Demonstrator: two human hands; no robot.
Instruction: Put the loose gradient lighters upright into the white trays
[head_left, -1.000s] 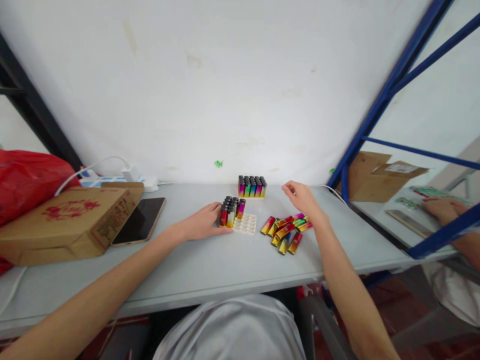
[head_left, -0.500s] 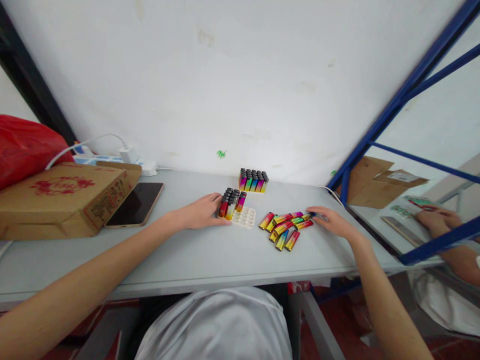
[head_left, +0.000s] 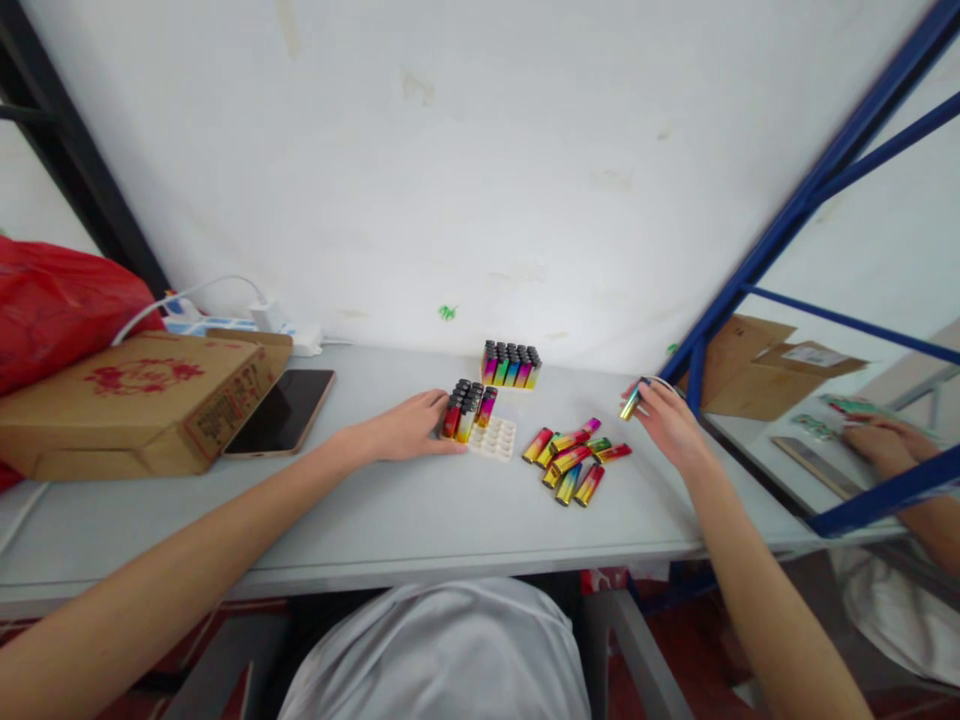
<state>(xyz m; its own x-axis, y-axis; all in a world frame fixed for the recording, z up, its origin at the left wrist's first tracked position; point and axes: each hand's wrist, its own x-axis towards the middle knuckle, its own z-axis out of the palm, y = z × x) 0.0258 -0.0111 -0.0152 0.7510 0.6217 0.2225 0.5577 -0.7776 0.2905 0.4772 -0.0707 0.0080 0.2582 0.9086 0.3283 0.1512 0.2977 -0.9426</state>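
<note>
My left hand is closed around the left end of a white tray with round sockets, its thumb along the front. Upright lighters with black tops fill the tray's left part, and bare sockets show on the right. My right hand is raised above the table at the right, pinching a shiny blue-and-gold lighter that tilts in its fingers. Between the hands lies a loose pile of colourful metallic lighters.
A full block of upright lighters stands near the wall. On the left are a cardboard box, a red bag, a phone and a power strip. A blue metal frame rises at right; beyond it, another person's hands.
My right hand has lifted a lighter off the pile and moved up and slightly right with it. My left hand stays at the tray. The view has shifted slightly.
</note>
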